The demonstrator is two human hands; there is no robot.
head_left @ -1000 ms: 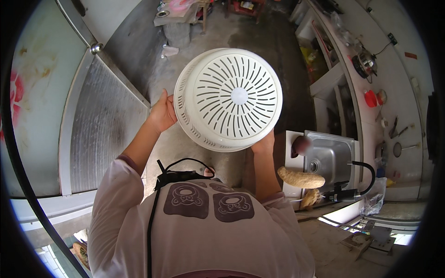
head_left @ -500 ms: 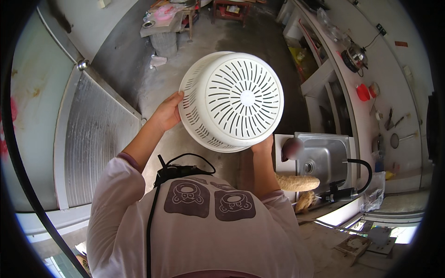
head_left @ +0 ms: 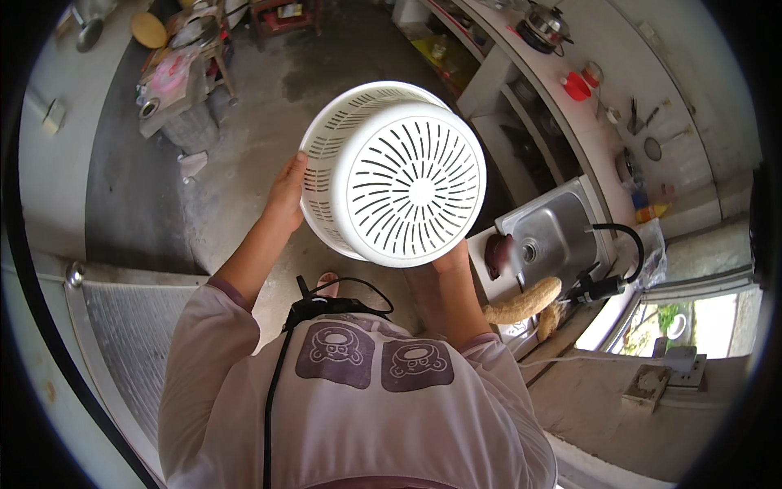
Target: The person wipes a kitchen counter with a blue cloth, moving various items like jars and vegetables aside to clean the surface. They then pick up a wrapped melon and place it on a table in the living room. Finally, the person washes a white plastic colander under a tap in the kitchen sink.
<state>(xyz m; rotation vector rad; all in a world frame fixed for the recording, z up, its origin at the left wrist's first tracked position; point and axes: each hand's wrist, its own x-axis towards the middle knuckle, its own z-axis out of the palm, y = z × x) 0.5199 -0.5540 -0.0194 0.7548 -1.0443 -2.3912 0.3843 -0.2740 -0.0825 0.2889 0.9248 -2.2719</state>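
A white plastic colander (head_left: 415, 179) with slotted sides and a swirl of slots in its base is held up in front of my body. Its base is turned toward me, so its inside is hidden. My left hand (head_left: 287, 191) grips the rim at the left side, fingers partly behind it. At the lower right, my right hand (head_left: 453, 258) holds the colander from beneath, with most of its fingers hidden behind the wall.
To the right, a steel sink (head_left: 570, 213) with a black tap (head_left: 607, 285) is set into the counter. Dried loofahs (head_left: 525, 303) and a dark reddish-brown round object (head_left: 498, 254) lie beside it. A kettle (head_left: 544, 26) and red container (head_left: 577, 86) stand farther along. A cluttered table (head_left: 175, 81) is far left.
My body has turned to the right, so the room's things have swung leftward in view. The colander stays in both hands, tilted slightly differently, with more of its left side showing.
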